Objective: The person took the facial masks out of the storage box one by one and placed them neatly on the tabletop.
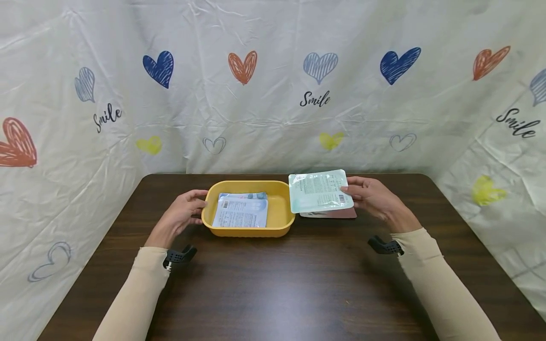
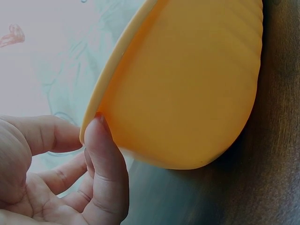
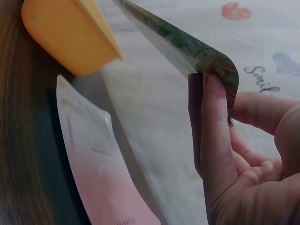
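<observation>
My left hand (image 1: 184, 211) is at the left end of a yellow plastic basket (image 1: 279, 231), its thumb and forefinger pinching the rim, as the left wrist view shows close up. Inside the basket lie flat sachets, a white-and-blue one (image 1: 241, 213) on top of another bluish one (image 1: 256, 195). My right hand (image 1: 375, 196) pinches the right edge of a pale green sachet (image 1: 320, 192), raised beside the basket's right end. Below it a pink sachet (image 3: 105, 173) lies on the table, mostly covered by the green one in the head view.
The dark wooden table (image 1: 273, 284) reaches back to a white curtain (image 1: 273, 109) printed with hearts and "Smile". Black wrist bands (image 1: 179, 255) sit on both forearms.
</observation>
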Demonstrator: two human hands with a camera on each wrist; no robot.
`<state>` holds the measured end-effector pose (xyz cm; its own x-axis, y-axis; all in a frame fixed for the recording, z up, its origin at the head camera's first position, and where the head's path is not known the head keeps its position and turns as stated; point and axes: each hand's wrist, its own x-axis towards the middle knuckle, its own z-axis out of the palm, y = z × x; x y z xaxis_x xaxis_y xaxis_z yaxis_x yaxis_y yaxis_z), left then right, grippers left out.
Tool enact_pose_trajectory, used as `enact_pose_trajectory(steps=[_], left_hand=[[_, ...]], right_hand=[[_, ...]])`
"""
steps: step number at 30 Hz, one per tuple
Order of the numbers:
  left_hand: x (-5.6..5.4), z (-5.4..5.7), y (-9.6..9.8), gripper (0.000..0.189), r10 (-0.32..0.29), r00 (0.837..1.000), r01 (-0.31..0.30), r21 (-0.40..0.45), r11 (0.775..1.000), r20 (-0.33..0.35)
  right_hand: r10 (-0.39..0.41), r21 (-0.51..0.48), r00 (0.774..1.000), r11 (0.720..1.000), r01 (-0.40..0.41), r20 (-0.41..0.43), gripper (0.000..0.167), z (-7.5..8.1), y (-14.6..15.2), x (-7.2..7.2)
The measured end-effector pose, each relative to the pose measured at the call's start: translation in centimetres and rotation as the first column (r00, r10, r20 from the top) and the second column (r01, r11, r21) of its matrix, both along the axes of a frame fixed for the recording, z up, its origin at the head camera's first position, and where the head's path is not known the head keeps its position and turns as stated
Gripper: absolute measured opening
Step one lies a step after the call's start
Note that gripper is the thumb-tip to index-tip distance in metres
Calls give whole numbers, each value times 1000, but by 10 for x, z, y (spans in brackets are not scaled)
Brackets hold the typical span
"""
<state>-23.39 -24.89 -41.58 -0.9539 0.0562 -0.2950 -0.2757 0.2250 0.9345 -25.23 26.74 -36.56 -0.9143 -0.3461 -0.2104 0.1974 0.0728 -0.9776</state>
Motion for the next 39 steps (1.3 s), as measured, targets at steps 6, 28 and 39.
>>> enact_pose_trajectory(steps=[6,28,39], left_hand=[[1,2,1,51,4,1000,-4,-6,1000,4],[0,1,1,52,13,1000,-13,20,1000,15],[2,3,1,52,11,1000,-12,18,1000,11]], right_hand=[[-22,-6,1000,1000,22,3,55,-2,14,0],[-168,-10,983,986,169,72,32,-18,85,-4],[-170,-96,982,979,178,86,22,-27,120,-1]])
